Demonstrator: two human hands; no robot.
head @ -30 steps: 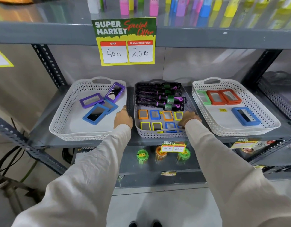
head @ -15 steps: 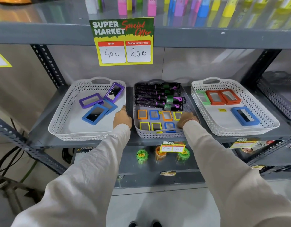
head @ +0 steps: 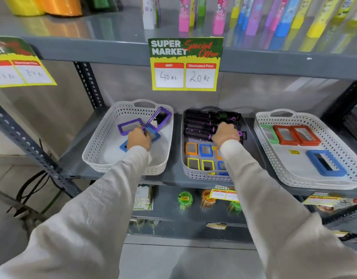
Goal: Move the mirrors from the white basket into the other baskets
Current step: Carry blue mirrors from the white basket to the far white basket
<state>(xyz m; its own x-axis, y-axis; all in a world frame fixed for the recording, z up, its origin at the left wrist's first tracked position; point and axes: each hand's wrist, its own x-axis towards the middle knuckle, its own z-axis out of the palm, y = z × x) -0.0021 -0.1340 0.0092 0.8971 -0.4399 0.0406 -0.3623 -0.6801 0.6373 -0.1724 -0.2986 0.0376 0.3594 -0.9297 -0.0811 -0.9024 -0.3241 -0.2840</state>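
The left white basket (head: 97, 156) holds two purple-framed mirrors, one lying flat (head: 130, 127) and one leaning on the wall (head: 160, 118), plus blue-framed mirrors. My left hand (head: 138, 138) is down inside this basket, fingers closed on the edge of a blue mirror (head: 154, 135); another blue mirror (head: 123, 147) shows under my wrist. My right hand (head: 226, 133) lies in the middle grey basket (head: 203, 177), fingers curled over a black-and-purple hairbrush (head: 199, 125). Small orange (head: 191, 148), blue (head: 205, 150) and yellow (head: 193, 164) mirrors fill that basket's front.
The right white basket (head: 274, 166) carries a green mirror (head: 269, 132), two red mirrors (head: 284, 135) and a blue one (head: 325, 163). A price sign (head: 185, 64) hangs from the shelf above. Round tubs (head: 185, 199) stand on the shelf below.
Both hands left the middle basket's front corners. The left one reached into the left white basket onto the blue mirrors; the right one moved back onto the hairbrushes. The camera came closer.
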